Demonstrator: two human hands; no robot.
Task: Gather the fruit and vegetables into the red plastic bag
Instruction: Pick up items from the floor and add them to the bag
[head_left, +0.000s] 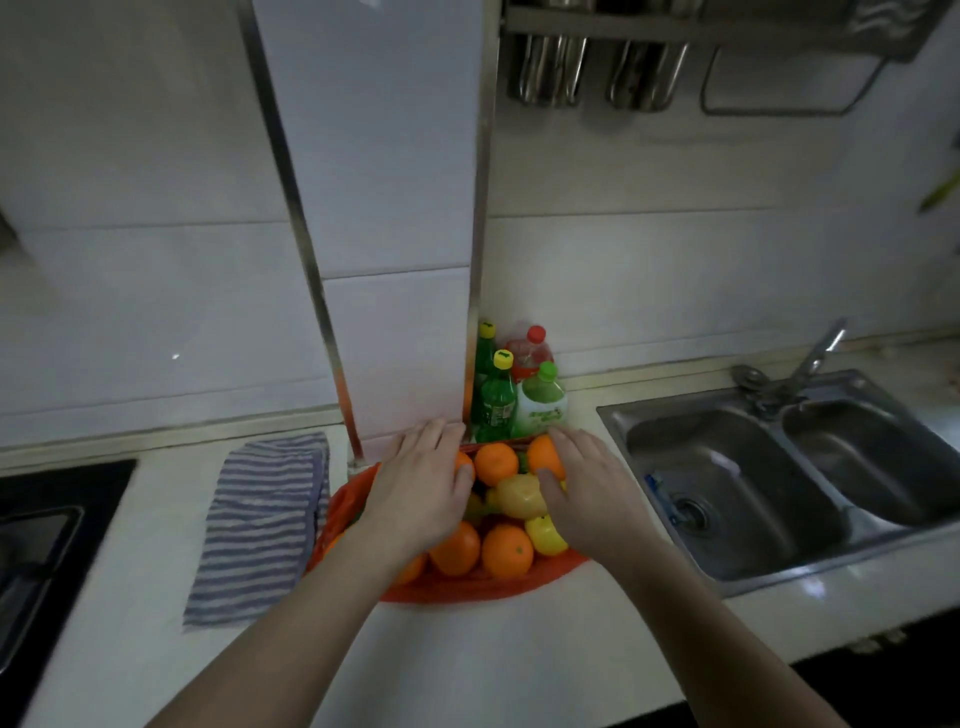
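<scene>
Sitting on the red plastic bag (483, 590) on the counter (467, 665), the oranges (506, 551) and lemons (544, 535) are round and may roll, and the bag looks thin and floppy, so its edges seem best to grab. The left hand (421, 483) and right hand (584, 483) lie flat on the pile, fingers loose, holding nothing.

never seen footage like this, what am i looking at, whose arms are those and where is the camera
There is no machine here: a person wears one wide camera on the head, looking down, so the arms are their own. The left hand and right hand lie flat on a pile of oranges and yellow fruit sitting on a red plastic bag on the pale counter. Neither holds anything. A striped cloth lies to the left, bottles stand behind, and a steel sink is on the right.
</scene>
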